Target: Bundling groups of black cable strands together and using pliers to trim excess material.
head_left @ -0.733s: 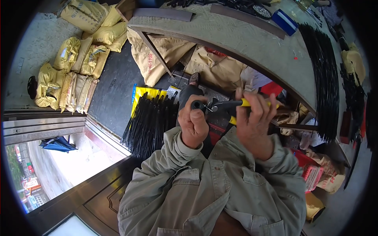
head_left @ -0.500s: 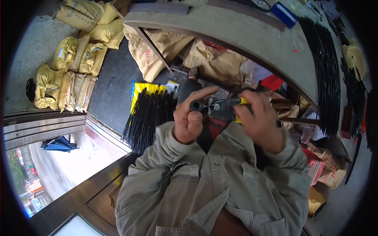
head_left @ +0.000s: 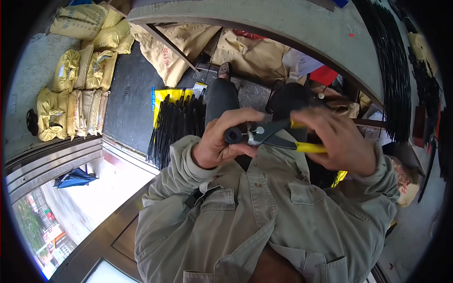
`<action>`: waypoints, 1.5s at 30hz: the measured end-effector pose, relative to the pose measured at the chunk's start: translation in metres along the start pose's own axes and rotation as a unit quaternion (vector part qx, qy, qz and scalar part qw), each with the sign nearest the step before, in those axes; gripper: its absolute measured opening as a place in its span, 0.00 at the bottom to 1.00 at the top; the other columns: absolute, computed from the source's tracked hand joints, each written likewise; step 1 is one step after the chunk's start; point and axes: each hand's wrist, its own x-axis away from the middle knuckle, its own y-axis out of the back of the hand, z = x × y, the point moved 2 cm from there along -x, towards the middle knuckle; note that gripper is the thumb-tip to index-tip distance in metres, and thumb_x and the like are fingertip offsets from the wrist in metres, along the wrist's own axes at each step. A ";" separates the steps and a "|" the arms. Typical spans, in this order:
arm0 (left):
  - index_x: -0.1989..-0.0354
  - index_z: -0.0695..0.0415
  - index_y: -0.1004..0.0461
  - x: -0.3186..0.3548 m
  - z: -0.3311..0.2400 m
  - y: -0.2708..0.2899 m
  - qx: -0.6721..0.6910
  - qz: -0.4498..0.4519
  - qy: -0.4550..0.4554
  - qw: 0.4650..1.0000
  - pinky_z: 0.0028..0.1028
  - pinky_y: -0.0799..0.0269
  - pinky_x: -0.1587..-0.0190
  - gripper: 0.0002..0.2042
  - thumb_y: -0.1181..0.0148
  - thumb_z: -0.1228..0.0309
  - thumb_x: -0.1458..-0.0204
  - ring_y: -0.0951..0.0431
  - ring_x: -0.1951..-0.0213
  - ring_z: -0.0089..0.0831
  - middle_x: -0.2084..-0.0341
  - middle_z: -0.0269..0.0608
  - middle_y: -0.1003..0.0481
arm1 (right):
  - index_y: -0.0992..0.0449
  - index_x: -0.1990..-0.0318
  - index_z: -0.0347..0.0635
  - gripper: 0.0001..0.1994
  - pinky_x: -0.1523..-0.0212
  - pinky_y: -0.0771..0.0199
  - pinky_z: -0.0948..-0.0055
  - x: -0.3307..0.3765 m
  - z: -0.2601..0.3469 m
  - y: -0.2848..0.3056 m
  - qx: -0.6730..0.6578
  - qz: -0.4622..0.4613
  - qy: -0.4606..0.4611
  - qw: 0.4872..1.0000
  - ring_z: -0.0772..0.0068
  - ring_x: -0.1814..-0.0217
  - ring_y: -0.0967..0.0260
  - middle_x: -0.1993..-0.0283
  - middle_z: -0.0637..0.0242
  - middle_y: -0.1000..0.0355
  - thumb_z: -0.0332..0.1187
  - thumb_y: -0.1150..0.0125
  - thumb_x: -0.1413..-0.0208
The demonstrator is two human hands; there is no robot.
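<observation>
My left hand (head_left: 213,144) is closed around a short black round piece with a hole in its end (head_left: 233,135), in front of my chest. Against that piece, between my thumb and forefinger, sits the metal head of a pair of pliers (head_left: 279,141) with yellow grips. Its handles are spread apart. My right hand (head_left: 339,137) is wrapped over the grips, slightly smeared by motion. Whether the jaws bite on the black piece is hidden by my left fingers.
A bundle of thin black rods (head_left: 178,125) lies on the floor over a yellow bag (head_left: 159,99). More long black strips (head_left: 390,70) lie on the grey bench (head_left: 283,19) ahead. Yellow sacks (head_left: 66,70) are stacked at left, near a doorway with a blue umbrella (head_left: 75,177).
The pliers' handles have opened wider and their head has come closer to the black piece. My right hand has moved right, and the view has shifted a little.
</observation>
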 end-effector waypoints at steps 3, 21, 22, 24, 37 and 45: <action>0.50 0.61 0.36 -0.010 0.000 0.004 0.052 0.104 -0.015 0.993 0.27 0.33 0.56 0.30 0.33 0.66 0.65 0.27 0.57 0.39 0.56 0.46 0.30 | 0.40 0.48 0.38 0.27 0.66 0.31 0.67 0.006 -0.022 -0.003 -0.688 0.453 -0.270 0.498 0.67 0.62 0.31 0.57 0.59 0.34 0.33 0.36 0.55; 0.54 0.61 0.34 -0.004 0.003 -0.005 -0.026 0.006 -0.022 0.999 0.25 0.34 0.59 0.29 0.34 0.60 0.65 0.27 0.63 0.36 0.60 0.45 0.30 | 0.34 0.52 0.38 0.25 0.64 0.30 0.68 0.010 -0.012 -0.003 -0.398 0.166 -0.187 0.883 0.60 0.63 0.32 0.60 0.56 0.33 0.28 0.36 0.62; 0.54 0.62 0.34 -0.004 0.004 -0.007 -0.037 -0.019 -0.018 0.999 0.25 0.34 0.60 0.28 0.35 0.60 0.63 0.27 0.64 0.35 0.61 0.45 0.30 | 0.31 0.55 0.38 0.22 0.65 0.30 0.68 0.011 -0.008 -0.011 -0.219 0.083 -0.116 0.965 0.60 0.64 0.32 0.61 0.56 0.33 0.28 0.37 0.63; 0.54 0.62 0.34 -0.002 0.005 -0.010 -0.059 -0.069 -0.006 0.996 0.25 0.34 0.61 0.27 0.37 0.58 0.59 0.27 0.66 0.33 0.63 0.45 0.30 | 0.29 0.58 0.38 0.20 0.65 0.30 0.69 0.009 -0.002 -0.021 -0.028 -0.007 -0.038 0.999 0.59 0.66 0.32 0.62 0.56 0.34 0.27 0.37 0.64; 0.57 0.68 0.35 -0.001 0.034 -0.004 0.054 -0.280 0.054 0.957 0.19 0.42 0.75 0.31 0.69 0.47 0.43 0.36 0.79 0.20 0.80 0.37 0.32 | 0.28 0.70 0.37 0.05 0.70 0.36 0.74 -0.018 -0.016 -0.090 -0.507 -0.118 -0.213 0.827 0.68 0.72 0.35 0.70 0.62 0.33 0.27 0.42 0.55; 0.58 0.69 0.36 -0.009 0.042 -0.010 0.055 -0.213 0.107 0.970 0.20 0.47 0.80 0.32 0.67 0.45 0.45 0.41 0.83 0.19 0.85 0.35 0.38 | 0.24 0.66 0.38 0.10 0.68 0.35 0.76 -0.095 -0.245 -0.033 -0.159 -0.313 -0.359 0.865 0.74 0.69 0.31 0.72 0.65 0.28 0.34 0.40 0.54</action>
